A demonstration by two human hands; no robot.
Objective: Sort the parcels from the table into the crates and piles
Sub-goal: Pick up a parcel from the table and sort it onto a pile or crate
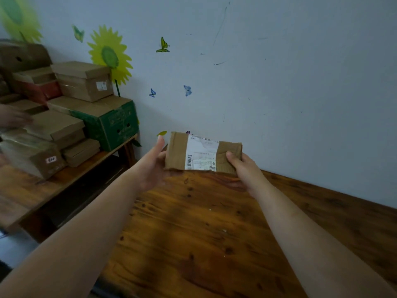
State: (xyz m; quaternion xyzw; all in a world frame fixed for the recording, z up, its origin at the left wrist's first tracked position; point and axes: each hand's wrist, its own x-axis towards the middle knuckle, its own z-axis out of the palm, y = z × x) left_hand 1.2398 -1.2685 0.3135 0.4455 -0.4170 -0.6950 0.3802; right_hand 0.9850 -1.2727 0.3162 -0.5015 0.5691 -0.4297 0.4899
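- Far left of the held parcel, a stack of cardboard boxes (pixel 53 130) crowds a second wooden table (pixel 28 190). A blurred hand (pixel 12 119) at the frame's left edge reaches into it; whose hand it is cannot be told.
- Closer to the parcel on that same side, a green printed carton (pixel 113 125) sits at the stack's right end with a plain brown box (pixel 83 80) on top. I take this heap for parcels not yet sorted, so much of the work looks to be left.
- The left hand (pixel 153 166) supports the parcel's left end from below, palm up, fingers (pixel 160 143) spread open, the one in plain view pointing up beside the cardboard rather than clamped on it.
- The small flat parcel (pixel 203 152), brown cardboard with a white shipping label (pixel 200 154) facing up, is held in the air above the far edge of the near table (pixel 204 233), close to the wall.
- The right hand (pixel 247 168) pinches the parcel's right end, thumb pressed on top (the firmer hold of the two).
- Below and right of the parcel, the near table shows bare wood. No crate is in view, so this parcel's destination cannot be judged.
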